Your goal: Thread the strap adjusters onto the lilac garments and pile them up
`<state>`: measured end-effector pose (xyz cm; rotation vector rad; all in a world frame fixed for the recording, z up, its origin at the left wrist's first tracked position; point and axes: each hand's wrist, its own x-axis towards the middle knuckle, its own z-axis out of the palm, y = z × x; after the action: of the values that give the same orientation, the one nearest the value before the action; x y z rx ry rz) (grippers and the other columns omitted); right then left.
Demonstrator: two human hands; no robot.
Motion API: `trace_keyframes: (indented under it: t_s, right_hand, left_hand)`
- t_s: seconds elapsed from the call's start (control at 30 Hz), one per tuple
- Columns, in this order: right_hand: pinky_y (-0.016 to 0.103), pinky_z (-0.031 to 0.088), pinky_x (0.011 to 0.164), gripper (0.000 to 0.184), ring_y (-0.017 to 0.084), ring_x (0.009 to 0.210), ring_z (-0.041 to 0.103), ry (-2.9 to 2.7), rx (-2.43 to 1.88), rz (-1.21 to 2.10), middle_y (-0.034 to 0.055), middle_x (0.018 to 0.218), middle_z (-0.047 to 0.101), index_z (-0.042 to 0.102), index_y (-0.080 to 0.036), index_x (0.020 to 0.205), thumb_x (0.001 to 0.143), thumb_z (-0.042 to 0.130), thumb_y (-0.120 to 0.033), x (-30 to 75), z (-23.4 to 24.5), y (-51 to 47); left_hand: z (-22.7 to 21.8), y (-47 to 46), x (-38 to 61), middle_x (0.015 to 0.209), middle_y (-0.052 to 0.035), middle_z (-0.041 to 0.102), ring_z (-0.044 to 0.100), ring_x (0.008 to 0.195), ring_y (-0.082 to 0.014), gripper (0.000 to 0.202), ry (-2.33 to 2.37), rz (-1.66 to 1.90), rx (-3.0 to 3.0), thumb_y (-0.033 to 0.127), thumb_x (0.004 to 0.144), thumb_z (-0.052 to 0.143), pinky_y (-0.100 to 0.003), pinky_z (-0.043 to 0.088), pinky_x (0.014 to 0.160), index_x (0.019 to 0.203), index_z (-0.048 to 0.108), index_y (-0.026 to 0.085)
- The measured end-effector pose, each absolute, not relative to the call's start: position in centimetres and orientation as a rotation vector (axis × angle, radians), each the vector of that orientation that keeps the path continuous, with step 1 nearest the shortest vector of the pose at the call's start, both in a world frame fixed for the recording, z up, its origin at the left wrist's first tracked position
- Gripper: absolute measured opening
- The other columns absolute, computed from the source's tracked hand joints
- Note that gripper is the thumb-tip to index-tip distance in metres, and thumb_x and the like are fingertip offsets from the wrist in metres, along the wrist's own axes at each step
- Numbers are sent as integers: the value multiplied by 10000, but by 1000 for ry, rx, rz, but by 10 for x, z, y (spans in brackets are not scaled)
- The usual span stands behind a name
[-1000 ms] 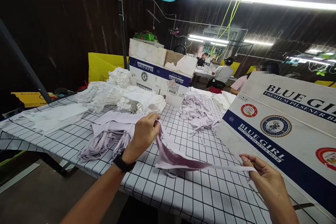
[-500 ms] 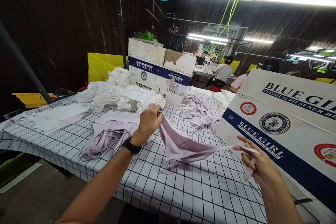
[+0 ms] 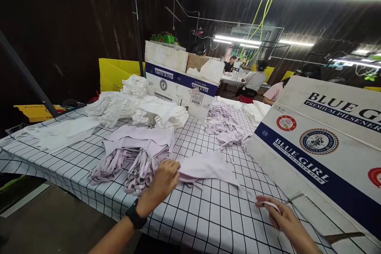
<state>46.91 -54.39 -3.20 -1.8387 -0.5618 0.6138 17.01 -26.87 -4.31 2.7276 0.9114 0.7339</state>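
In the head view my left hand (image 3: pixel 163 180), with a black band on the wrist, is closed on the left corner of a lilac strappy garment (image 3: pixel 208 166). The garment lies spread low over the checked tablecloth (image 3: pixel 205 214). One thin pale strap (image 3: pixel 272 205) passes through the fingers of my right hand (image 3: pixel 278 215), which is curled round it at the lower right. Just left of my left hand sits a neat stack of lilac garments (image 3: pixel 137 143), their looped straps hanging toward me.
Piles of white garments (image 3: pixel 119 107) cover the table's back left. Loose lilac pieces (image 3: pixel 223 125) lie beyond the centre. One carton (image 3: pixel 178 87) stands at the back; another large carton (image 3: pixel 321 143) leans at right. People sit farther off, including one in a white top (image 3: pixel 256 79).
Both hands have come down and nearer to me. The lilac garment, held up and folded before, is lowered and spread flatter on the table, the strap still in my right hand.
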Motion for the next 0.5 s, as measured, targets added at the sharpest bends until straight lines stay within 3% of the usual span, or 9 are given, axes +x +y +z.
trace_keyframes:
  t_s: [0.1, 0.27, 0.4, 0.5]
  right_hand:
    - [257, 253, 460, 464, 78, 426, 308, -494, -1863, 637, 98, 791, 762, 794, -161, 971, 721, 703, -541, 465, -54, -557]
    - [271, 305, 422, 464, 83, 422, 321, -421, -1827, 575, 97, 867, 780, 800, -215, 992, 708, 740, -576, 457, -53, -563]
    - [347, 431, 405, 394, 183, 432, 494, -427, -1869, 487, 100, 822, 777, 806, -315, 914, 677, 726, -620, 454, -43, -566]
    - [388, 512, 446, 406, 235, 475, 577, -454, -1904, 494, 107, 809, 779, 812, -329, 877, 633, 739, -645, 459, -38, -575]
  left_hand:
    - [-70, -282, 161, 944, -52, 687, 613, 931, -239, 244, 933, 544, 2693, 7, 860, 459, -383, 449, 853, 897, 622, 186]
    - [-68, -295, 161, 954, -54, 672, 599, 958, -245, 241, 925, 498, 2645, 10, 862, 452, -389, 444, 860, 894, 608, 191]
    - [-59, -308, 158, 947, -55, 666, 586, 946, -236, 249, 886, 437, 2574, -9, 834, 452, -381, 440, 860, 886, 599, 185]
    - [-54, -320, 151, 942, -44, 665, 572, 937, -231, 262, 832, 355, 2545, -20, 803, 461, -377, 423, 854, 888, 596, 188]
